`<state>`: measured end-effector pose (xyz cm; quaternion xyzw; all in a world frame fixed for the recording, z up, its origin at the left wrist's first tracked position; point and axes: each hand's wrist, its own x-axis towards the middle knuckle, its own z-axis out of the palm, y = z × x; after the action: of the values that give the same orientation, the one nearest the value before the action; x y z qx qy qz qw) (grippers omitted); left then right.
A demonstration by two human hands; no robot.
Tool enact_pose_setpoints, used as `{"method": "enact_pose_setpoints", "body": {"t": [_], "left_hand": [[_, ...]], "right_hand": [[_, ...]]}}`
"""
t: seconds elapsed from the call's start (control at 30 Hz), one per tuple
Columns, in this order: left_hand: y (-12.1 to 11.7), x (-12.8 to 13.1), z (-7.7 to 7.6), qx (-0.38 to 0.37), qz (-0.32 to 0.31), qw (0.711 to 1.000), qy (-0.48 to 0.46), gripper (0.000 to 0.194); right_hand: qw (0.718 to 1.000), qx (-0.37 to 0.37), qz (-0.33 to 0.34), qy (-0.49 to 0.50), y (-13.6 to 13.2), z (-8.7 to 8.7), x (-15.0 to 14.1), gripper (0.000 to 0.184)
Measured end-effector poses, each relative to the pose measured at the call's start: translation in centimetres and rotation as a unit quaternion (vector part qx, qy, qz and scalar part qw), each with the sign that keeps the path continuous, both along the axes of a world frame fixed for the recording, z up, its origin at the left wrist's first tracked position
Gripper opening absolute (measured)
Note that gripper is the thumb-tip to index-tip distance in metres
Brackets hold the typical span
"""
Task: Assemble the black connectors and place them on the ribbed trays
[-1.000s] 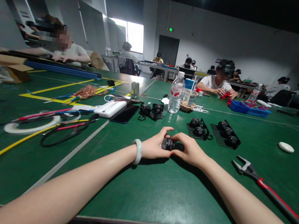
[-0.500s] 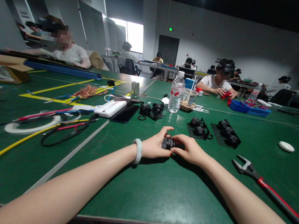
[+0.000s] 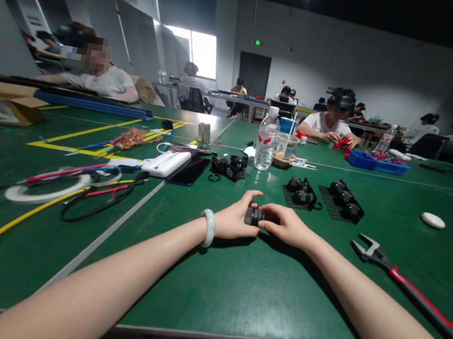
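A black plastic cable gland (image 3: 254,216) with ribbed, hex-shaped parts is held level, low over the green table. My left hand (image 3: 235,216) grips its left part between thumb and fingers, a pale bangle at the wrist. From the other side, my right hand (image 3: 289,226) closes its thumb and fingertips on the right end. Those fingers partly hide that end. Beyond my hands, similar black fittings lie on a dark mesh piece (image 3: 311,205), with more on a second mesh piece (image 3: 330,210). Another black group (image 3: 229,166) lies farther left, beside a loose ring (image 3: 213,178).
An adjustable wrench (image 3: 410,287) with red-black handle lies right. A water bottle (image 3: 266,141) stands ahead, beside a plastic cup (image 3: 287,145). Left are a white power bank (image 3: 167,163), a tape roll (image 3: 48,195) and coloured cables (image 3: 27,217). A co-worker (image 3: 323,125) sits opposite.
Both hands stay in place around the cable gland. The right fingertips have shifted very slightly at its end; the whole view has moved a little.
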<state>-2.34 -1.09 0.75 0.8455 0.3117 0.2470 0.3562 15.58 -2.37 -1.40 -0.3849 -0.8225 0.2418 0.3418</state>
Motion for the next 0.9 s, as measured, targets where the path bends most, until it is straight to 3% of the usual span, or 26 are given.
{"method": "enact_pose_setpoints", "body": {"t": [0.23,0.53,0.9], "left_hand": [[0.00,-0.04,-0.01,-0.005,-0.006,1.000,-0.008,0.070],[0.00,-0.05,0.01,-0.009,-0.020,1.000,-0.007,0.071],[-0.01,0.01,0.13,-0.001,-0.010,1.000,0.005,0.071]], "right_hand": [[1.000,0.010,-0.003,-0.005,-0.13,-0.19,-0.06,0.031],[0.993,0.119,-0.003,-0.015,-0.51,0.49,-0.14,0.040],[0.988,0.154,-0.010,-0.029,-0.58,0.36,-0.44,0.030]]}}
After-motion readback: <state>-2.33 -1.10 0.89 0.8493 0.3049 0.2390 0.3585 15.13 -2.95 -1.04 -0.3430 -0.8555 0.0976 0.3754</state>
